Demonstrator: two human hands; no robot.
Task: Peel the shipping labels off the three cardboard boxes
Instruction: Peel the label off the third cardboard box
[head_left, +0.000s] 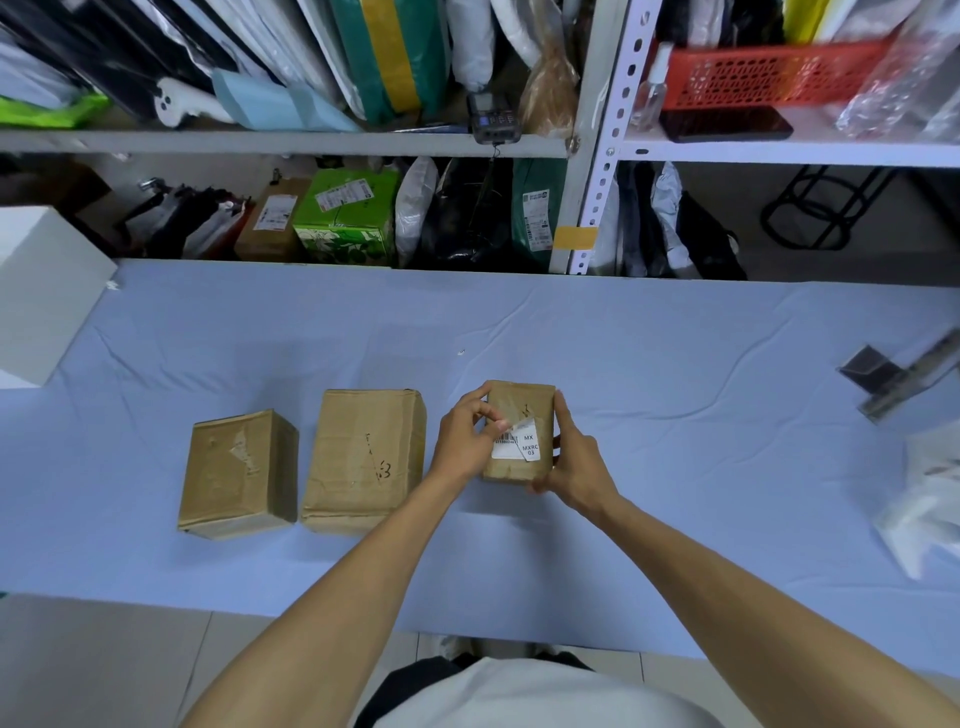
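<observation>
Metal shelves (597, 156) crammed with parcels and bags stand behind a table draped in a wrinkled blue cloth (623, 353). Near its front edge sit the middle box (363, 457), left box (234, 467) and right box (524, 405). The right hand (576, 467) grips the right box's side. The left hand (462, 436) pinches its white label (519, 444) at the upper-left edge.

Parcel stockroom: metal shelving (597, 156) crammed with labelled packages (343, 218).

Left box (239, 473), middle box (363, 457) nearly touching: no passage. Small box (524, 402) close right. Bare cloth (675, 364) far and right. White block (47, 291) far left; bags (930, 499) right edge.
</observation>
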